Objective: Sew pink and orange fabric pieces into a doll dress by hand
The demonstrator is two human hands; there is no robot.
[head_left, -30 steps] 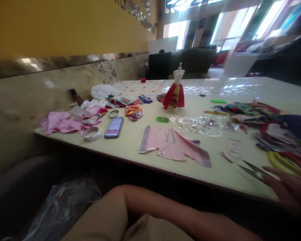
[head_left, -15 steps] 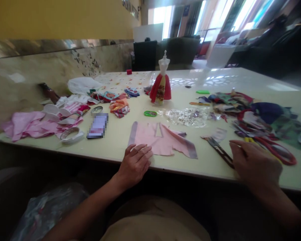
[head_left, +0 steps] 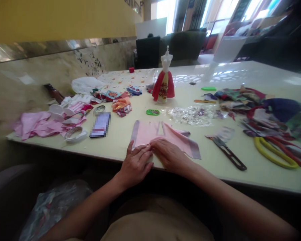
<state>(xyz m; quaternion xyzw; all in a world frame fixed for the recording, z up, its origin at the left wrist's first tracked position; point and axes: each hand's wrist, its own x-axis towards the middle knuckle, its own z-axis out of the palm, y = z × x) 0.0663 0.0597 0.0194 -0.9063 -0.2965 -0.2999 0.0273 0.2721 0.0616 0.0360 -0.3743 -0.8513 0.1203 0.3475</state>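
A small pink garment piece [head_left: 165, 135] with grey-trimmed edges lies flat near the table's front edge. My left hand [head_left: 136, 164] rests on its near left part with the fingers laid flat on the cloth. Beside it, my right hand [head_left: 169, 155] presses on the near middle of the same piece, fingertips meeting those of the left. Neither hand lifts the cloth. A pair of dark thread snips [head_left: 227, 152] lies on the table to the right of my right hand, apart from it.
A small dress form [head_left: 165, 78] in a red dress stands at mid table. Pink cloth and white tape rolls [head_left: 75, 134] sit at the left beside a phone [head_left: 100, 124]. Fabric scraps [head_left: 266, 108], yellow and red scissor handles [head_left: 276, 152] and a beads bag [head_left: 193, 114] lie at right.
My left hand came up from my lap onto the pink piece. My right hand left the snips at the right and moved left onto the cloth. The view steadied.
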